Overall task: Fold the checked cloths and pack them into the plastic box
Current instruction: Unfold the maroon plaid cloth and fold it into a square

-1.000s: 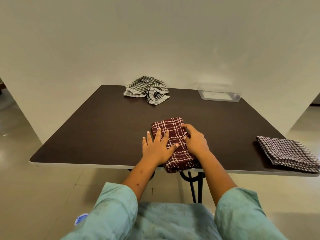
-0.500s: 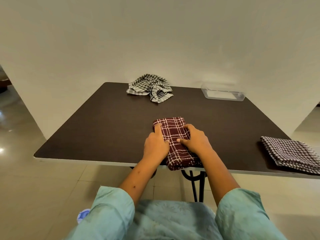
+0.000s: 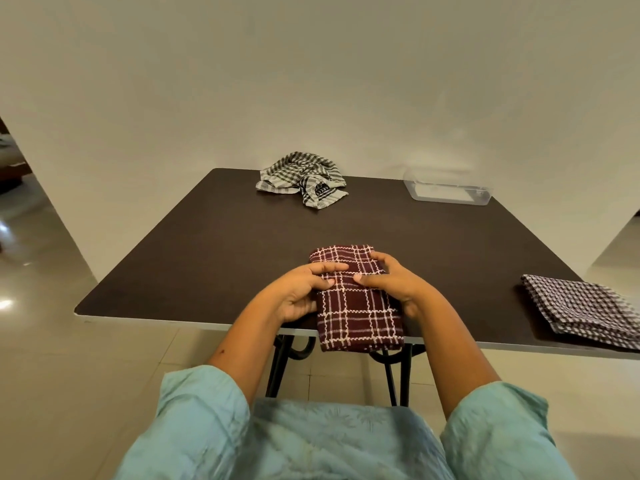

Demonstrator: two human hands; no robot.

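A folded maroon checked cloth point(image 3: 356, 313) lies at the table's near edge, its near end hanging over the edge. My left hand point(image 3: 301, 292) grips its left side, thumb and fingers curled over the top. My right hand point(image 3: 398, 282) grips its right side the same way. A crumpled green-and-white checked cloth point(image 3: 304, 178) lies at the far middle of the table. A folded dark purple checked cloth point(image 3: 588, 313) lies at the near right edge. The clear plastic box point(image 3: 446, 192) stands at the far right corner, with nothing visible in it.
The dark brown table point(image 3: 214, 258) stands against a plain wall. Its black metal legs point(image 3: 280, 362) show under the near edge. Tiled floor lies to the left and right. My teal sleeves and lap fill the bottom of the view.
My left hand went from lying flat on the maroon cloth to gripping its left side. Both hands now hold the cloth by its sides, and the cloth sits straighter.
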